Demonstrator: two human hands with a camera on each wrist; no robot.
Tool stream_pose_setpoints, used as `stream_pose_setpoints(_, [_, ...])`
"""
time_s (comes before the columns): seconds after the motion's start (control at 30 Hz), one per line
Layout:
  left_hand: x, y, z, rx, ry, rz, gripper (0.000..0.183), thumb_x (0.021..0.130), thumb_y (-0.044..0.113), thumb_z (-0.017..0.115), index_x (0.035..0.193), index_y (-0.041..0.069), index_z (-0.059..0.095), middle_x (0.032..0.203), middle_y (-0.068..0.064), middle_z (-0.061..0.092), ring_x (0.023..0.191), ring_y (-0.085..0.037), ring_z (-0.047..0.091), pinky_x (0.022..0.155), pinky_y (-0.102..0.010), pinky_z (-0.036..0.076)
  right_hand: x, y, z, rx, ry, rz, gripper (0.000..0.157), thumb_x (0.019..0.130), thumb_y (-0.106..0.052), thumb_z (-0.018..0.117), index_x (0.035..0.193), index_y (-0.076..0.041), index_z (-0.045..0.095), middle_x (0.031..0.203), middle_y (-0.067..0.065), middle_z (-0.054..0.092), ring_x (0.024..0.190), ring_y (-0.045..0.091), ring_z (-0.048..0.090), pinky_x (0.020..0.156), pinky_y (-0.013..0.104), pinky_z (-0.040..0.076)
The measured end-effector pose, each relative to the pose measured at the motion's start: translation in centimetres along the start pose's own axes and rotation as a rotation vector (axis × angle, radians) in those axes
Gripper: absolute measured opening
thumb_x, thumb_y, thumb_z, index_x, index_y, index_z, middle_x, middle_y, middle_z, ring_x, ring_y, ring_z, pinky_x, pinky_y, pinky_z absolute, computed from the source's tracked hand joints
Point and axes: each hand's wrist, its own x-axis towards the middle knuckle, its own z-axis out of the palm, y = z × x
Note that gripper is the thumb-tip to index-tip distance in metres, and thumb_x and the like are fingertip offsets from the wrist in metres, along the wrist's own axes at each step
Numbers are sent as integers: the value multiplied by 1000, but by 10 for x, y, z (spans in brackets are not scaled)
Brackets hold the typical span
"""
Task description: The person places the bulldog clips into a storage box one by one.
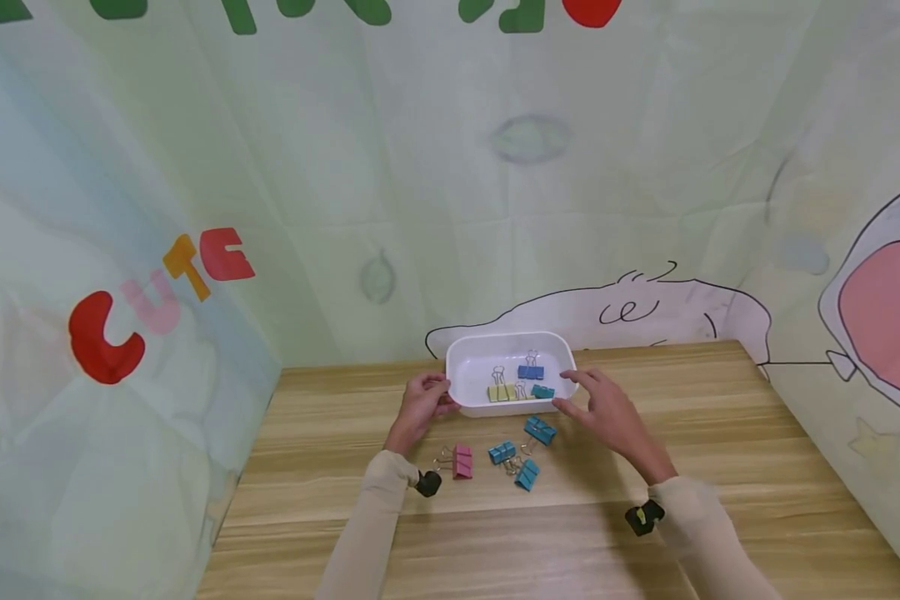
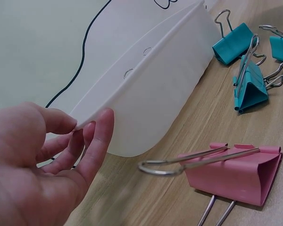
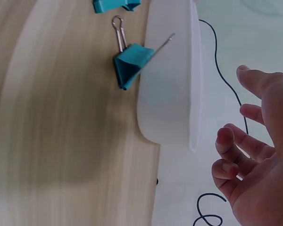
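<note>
Placement seems underway, release next: left hand [image 1: 421, 403] pinches white oblong plastic tray [image 1: 507, 409] by surface's [image 1: 757, 442] far edge, right hand's [image 1: 609, 412] fingers apart.

Head camera faces forward and down over the desk [image 1: 547, 550] — widest, farthest. Wrist cameras sit close to left hand [image 2: 47, 165] and right hand [image 3: 269, 174], tilted — sharing the white tray [image 2: 153, 101] and teal clips [image 3: 136, 55].

Beige sleeves [image 1: 372, 517], black wrist cameras [image 1: 428, 483]
</note>
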Motion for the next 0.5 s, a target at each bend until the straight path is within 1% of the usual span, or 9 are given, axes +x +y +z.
stream_pose_setpoints(0.13, [-2,0,-1,1,-8,19,33,105,1,56,132,-17,48,114,-31,56,81,-22,69,76,-30,68,-11,0,8,20,8,-5,51,95,-37,77,134,-6,66,129,19,63,75,18,52,63,28,50])
stream_pose_setpoints(0.23, [-3,0,-2,-6,-22,53,29,104,1,57,126,-17,50,108,-29,57,78,-21,69,75,-30,68,-18,0,15,16,13,-17,48,95,-34,78,132,-6,68,128,17,65,72,14,51,61,26,50])
stream_pose_setpoints(0.33, [-4,0,-2,-4,-22,59,26,104,0,56,124,-16,51,109,-30,57,78,-21,69,74,-29,68,-25,1,23,2,25,-28,46,94,-33,80,129,-5,69,125,16,66,72,12,51,62,26,51])
stream_pose_setpoints(0.4, [-4,0,-1,0,-16,42,27,104,-1,55,126,-16,51,113,-32,57,79,-21,69,75,-29,68,-28,1,29,4,28,-31,45,93,-31,80,128,-5,70,122,16,67,72,14,52,62,29,52])
stream_pose_setpoints(0.5, [-2,0,-1,11,-1,10,30,105,0,55,131,-15,50,118,-33,55,80,-21,68,76,-29,68,-32,2,37,-5,24,-34,43,92,-29,81,127,-6,70,118,15,68,82,23,62,69,37,59])
